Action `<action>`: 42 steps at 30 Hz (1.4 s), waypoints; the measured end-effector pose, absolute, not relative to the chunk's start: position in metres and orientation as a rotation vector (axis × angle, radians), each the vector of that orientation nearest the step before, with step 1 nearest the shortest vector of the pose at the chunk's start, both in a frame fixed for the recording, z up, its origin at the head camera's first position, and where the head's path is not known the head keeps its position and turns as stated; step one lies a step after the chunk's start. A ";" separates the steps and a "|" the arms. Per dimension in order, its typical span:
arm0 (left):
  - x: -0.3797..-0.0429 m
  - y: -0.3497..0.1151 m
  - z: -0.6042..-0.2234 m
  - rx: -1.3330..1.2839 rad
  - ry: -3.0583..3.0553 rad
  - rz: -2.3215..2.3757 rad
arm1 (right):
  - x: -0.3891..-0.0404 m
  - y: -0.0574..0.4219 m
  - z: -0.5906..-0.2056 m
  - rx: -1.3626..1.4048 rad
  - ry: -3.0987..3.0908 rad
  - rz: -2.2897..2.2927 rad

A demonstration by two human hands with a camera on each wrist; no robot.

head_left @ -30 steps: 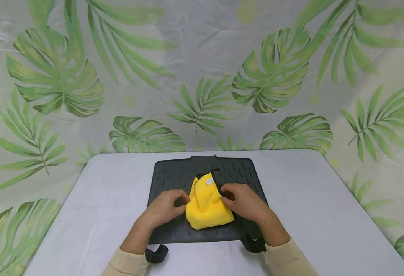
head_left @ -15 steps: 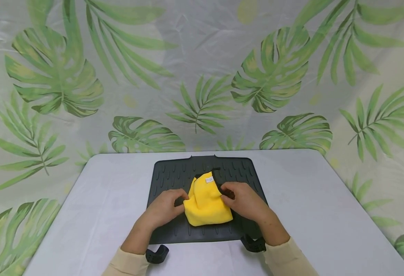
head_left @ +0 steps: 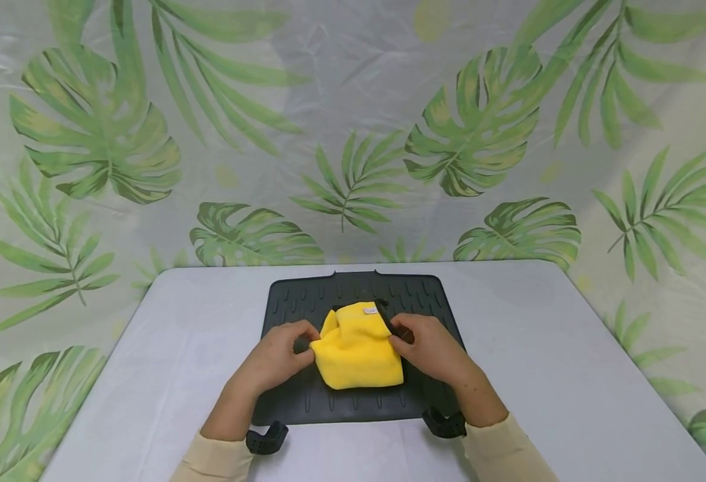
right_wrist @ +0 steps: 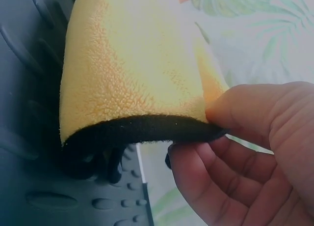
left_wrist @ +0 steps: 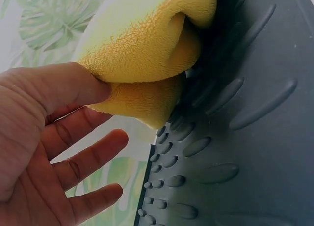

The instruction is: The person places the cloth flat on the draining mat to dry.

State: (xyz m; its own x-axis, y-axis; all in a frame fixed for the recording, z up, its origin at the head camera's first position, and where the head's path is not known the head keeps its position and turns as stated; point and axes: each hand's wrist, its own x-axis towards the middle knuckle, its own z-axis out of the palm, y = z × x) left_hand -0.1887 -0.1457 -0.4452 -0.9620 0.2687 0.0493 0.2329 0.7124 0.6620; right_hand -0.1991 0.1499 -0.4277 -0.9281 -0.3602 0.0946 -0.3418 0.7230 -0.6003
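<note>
A fluffy yellow cloth (head_left: 359,361) with black edging and a small white label is bunched and folded over a dark ribbed mat (head_left: 292,402). My left hand (head_left: 280,353) pinches its left side between thumb and index finger; in the left wrist view the other fingers of that left hand (left_wrist: 59,147) are spread. On the opposite side, my right hand (head_left: 427,345) pinches the cloth near its black edge. Close up in the right wrist view, thumb and fingers of the right hand (right_wrist: 245,147) hold a corner of the black-trimmed cloth (right_wrist: 132,73).
The mat lies on a white-covered table (head_left: 521,335). Behind it hangs a pale backdrop (head_left: 359,100) printed with green leaves. Black bands (head_left: 267,438) are on both wrists, below beige sleeves (head_left: 509,448).
My left hand has shifted slightly left, drawing the cloth wider. The cloth's lower edge has risen a little, and its labelled top has shifted slightly right. The right hand has barely moved.
</note>
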 end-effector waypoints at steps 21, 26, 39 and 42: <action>-0.188 -0.142 -0.448 0.363 2.910 1.116 | -0.198 0.146 -0.430 -0.569 2.854 -1.025; -0.188 -0.140 -0.450 0.394 2.825 1.130 | -0.197 0.143 -0.432 -0.608 2.820 -1.036; -0.184 -0.123 -0.456 0.493 2.222 1.548 | -0.192 0.130 -0.435 -0.711 2.698 -1.088; -0.183 -0.118 -0.458 0.501 2.209 1.543 | -0.191 0.126 -0.435 -0.717 2.677 -1.066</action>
State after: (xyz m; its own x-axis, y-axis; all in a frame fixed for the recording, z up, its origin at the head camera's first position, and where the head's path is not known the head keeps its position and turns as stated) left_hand -0.1830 -0.1184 -0.4578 -0.8566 0.5026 -0.1169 0.0634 0.3273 0.9428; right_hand -0.1908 0.1262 -0.4353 -0.8696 -0.4934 0.0175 -0.3705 0.6287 -0.6837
